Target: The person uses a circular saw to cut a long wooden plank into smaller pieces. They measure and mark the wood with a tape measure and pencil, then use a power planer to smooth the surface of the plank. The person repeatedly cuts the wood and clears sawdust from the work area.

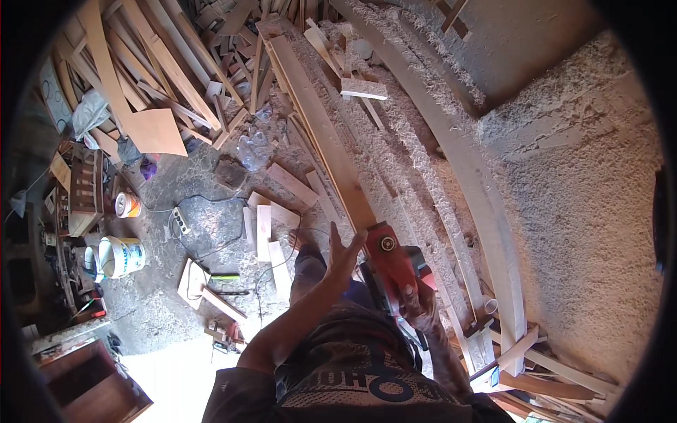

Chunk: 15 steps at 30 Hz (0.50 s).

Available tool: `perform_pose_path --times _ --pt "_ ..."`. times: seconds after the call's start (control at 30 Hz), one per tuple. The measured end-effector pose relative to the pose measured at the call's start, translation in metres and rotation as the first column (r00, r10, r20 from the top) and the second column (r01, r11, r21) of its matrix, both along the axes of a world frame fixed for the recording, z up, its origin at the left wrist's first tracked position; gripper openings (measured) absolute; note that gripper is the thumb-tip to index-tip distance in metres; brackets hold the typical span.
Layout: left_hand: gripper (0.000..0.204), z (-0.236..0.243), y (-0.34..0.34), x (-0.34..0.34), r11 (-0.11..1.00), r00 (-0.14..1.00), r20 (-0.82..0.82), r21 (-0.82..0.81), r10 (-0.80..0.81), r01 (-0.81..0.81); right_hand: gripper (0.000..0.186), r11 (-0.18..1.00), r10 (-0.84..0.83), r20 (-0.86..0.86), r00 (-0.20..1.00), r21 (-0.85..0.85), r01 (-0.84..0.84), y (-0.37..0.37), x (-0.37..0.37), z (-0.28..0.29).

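Note:
A red electric hand planer [386, 262] with a round front knob sits at the near end of a long wooden board [321, 120]. My right hand [420, 307] is closed around the planer's rear handle. Beside the planer's front, my left hand [343, 255] has its fingers stretched out next to the board's left edge; whether it touches the wood or the tool I cannot tell. The board runs away from me toward the far left. The planer's underside is hidden.
A long pale plank [451, 141] lies right of the board amid wood shavings [564, 190]. Short offcuts [264, 233], a power strip [182, 220] with cables, and white buckets [127, 258] are on the left floor. Stacked lumber [155, 63] fills the far left.

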<state>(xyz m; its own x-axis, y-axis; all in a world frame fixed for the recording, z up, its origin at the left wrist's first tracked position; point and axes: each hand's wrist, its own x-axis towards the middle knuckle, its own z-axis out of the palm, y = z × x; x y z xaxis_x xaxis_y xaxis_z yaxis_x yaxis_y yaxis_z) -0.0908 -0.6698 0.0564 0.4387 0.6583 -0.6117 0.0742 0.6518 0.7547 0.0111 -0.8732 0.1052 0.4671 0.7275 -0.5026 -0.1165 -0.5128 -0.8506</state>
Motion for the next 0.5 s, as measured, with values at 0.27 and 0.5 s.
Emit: perform_pose_path --times 0.27,0.5 --pt "0.14 -0.041 -0.019 0.015 0.961 0.966 -0.228 0.214 -0.123 0.173 0.086 0.987 0.145 0.017 0.989 0.071 -0.146 0.025 0.005 -0.005" --pt "0.148 -0.051 -0.013 0.015 0.991 0.957 -0.277 0.074 -0.089 0.114 0.09 0.98 0.157 -0.01 0.988 0.122 -0.155 0.034 0.002 -0.008"
